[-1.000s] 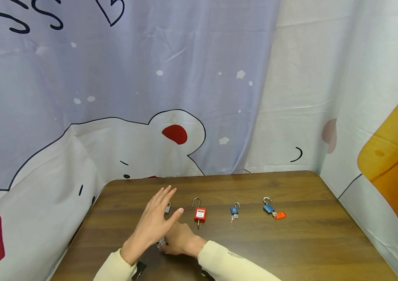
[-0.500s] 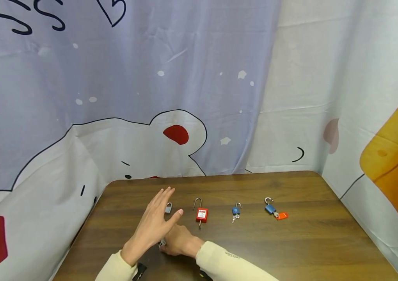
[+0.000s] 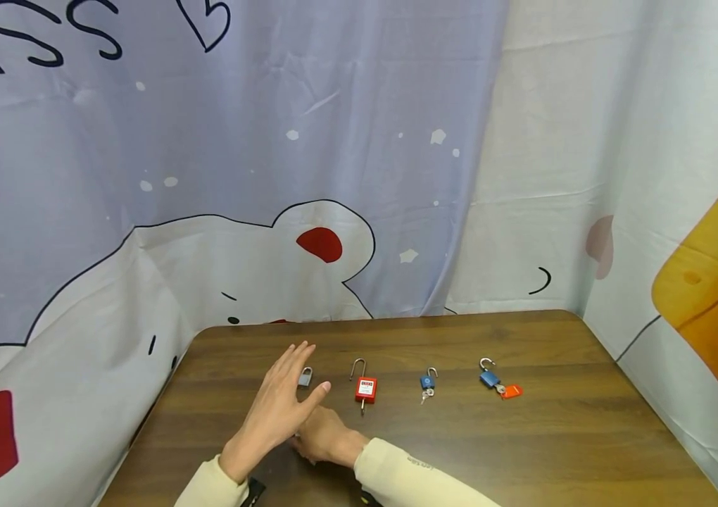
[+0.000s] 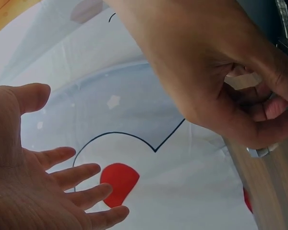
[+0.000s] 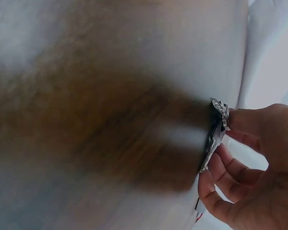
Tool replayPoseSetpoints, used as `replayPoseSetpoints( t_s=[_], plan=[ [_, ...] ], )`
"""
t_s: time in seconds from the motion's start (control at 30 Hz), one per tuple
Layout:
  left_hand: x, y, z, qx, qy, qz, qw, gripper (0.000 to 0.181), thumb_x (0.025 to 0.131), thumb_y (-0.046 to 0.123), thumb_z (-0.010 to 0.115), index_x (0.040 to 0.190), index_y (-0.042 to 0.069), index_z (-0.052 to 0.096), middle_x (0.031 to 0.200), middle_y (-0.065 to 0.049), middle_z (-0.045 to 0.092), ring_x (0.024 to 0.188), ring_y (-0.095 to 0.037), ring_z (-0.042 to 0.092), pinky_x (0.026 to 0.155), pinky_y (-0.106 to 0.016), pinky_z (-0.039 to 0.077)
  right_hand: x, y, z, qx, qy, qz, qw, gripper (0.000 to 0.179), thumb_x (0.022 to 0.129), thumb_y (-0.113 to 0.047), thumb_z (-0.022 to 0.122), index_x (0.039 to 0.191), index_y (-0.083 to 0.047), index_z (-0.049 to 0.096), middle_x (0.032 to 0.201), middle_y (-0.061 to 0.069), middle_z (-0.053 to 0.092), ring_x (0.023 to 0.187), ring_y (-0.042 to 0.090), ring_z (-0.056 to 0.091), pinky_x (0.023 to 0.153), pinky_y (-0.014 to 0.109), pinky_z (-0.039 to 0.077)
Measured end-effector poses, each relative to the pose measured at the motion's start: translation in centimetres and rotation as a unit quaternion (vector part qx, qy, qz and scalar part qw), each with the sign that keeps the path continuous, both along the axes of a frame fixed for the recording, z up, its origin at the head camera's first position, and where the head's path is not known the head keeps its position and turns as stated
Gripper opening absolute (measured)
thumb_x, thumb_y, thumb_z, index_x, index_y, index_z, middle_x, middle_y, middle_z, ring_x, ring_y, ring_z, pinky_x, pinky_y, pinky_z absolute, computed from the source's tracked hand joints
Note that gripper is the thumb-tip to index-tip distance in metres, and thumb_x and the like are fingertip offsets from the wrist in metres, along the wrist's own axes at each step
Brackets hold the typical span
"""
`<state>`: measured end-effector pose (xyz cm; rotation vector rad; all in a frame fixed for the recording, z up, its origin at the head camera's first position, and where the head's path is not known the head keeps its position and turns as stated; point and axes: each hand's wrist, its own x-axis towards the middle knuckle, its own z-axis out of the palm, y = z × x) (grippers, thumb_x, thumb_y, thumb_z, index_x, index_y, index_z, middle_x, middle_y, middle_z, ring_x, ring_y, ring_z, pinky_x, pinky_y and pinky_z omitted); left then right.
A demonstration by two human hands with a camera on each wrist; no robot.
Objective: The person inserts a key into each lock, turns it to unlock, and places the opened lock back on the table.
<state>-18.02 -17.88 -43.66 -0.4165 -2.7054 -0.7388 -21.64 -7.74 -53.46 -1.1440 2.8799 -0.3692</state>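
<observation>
My left hand (image 3: pixel 276 408) is raised over the left part of the table, fingers straight and thumb apart; the left wrist view shows its palm bare (image 4: pixel 19 182). Beneath it my right hand (image 3: pixel 325 435) reaches across, fingers curled. In the right wrist view its thumb and fingers (image 5: pixel 221 206) pinch a small bunch of silver keys (image 5: pixel 218 124) low over the table. One key (image 4: pixel 284 19) shows beyond the thumb in the left wrist view. Just past the left thumb lies a grey padlock (image 3: pixel 305 377). The fingertips of my right hand are mostly hidden in the head view.
On the wooden table (image 3: pixel 524 451) a red padlock (image 3: pixel 366 389) lies with its shackle up and a key below. Farther right are a small blue padlock (image 3: pixel 427 382) with keys and another blue padlock (image 3: pixel 490 379) with an orange tag (image 3: pixel 512 391). A printed curtain (image 3: pixel 384 176) hangs behind.
The keys at my right fingertips, visible earlier in the head view, are now nearly hidden as that hand has shifted slightly. My left hand stays about where it was. The whole view has drifted a little.
</observation>
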Motion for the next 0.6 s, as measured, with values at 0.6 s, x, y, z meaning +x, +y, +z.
replayPoseSetpoints(
  t_s=[0.6],
  plan=[
    [-0.08, -0.03, -0.43, -0.003, -0.003, 0.004, 1.0, 0.074, 0.09, 0.052, 0.064, 0.15, 0.016, 0.039, 0.155, -0.007, 0.042, 0.144, -0.033, 0.037, 0.114, -0.061, 0.03, 0.35, 0.22, 0.06, 0.013, -0.023, -0.069, 0.9973, 0.028, 0.078, -0.043, 0.079, 0.087, -0.018, 0.072, 0.099, -0.005, 0.075, 0.104, 0.019, 0.068, 0.094, 0.051, 0.052]
  ],
)
